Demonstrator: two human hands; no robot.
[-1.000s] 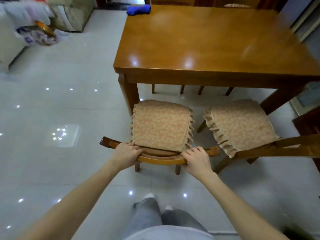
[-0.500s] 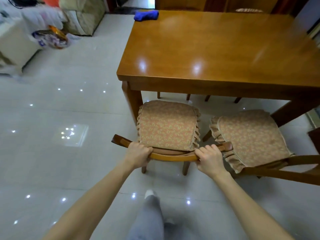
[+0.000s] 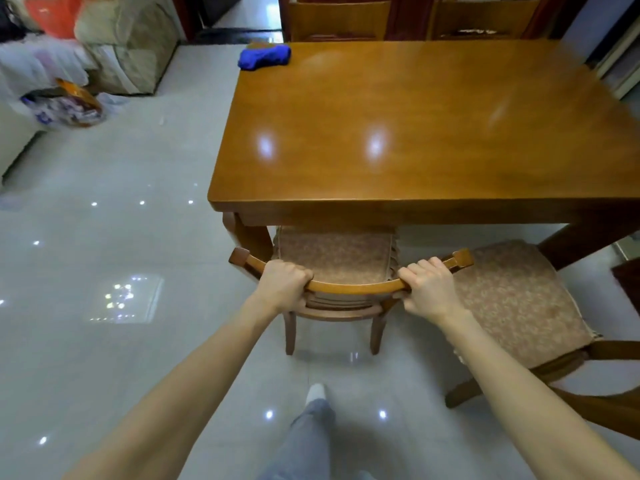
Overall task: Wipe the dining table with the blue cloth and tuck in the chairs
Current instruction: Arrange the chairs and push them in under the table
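A glossy wooden dining table [image 3: 415, 140] fills the upper right. On its far left corner lies the bunched blue cloth [image 3: 264, 57]. Below the near edge stands a wooden chair [image 3: 353, 289] with a patterned cushion, its seat partly under the tabletop. My left hand [image 3: 282, 284] grips the left part of its curved back rail. My right hand [image 3: 427, 289] grips the right part of the same rail. A second cushioned chair [image 3: 519, 303] stands to the right, turned at an angle and out from the table.
Two more chairs [image 3: 339, 20] stand at the table's far side. A sofa [image 3: 128, 46] and a pile of bags [image 3: 62, 105] lie at the upper left. Shiny tiled floor [image 3: 104, 258] spreads to the left. My foot [image 3: 317, 393] is behind the chair.
The chair I hold has slid forward, so its seat now sits partly under the table. I have stepped closer, and both hands keep their grip on the back rail.
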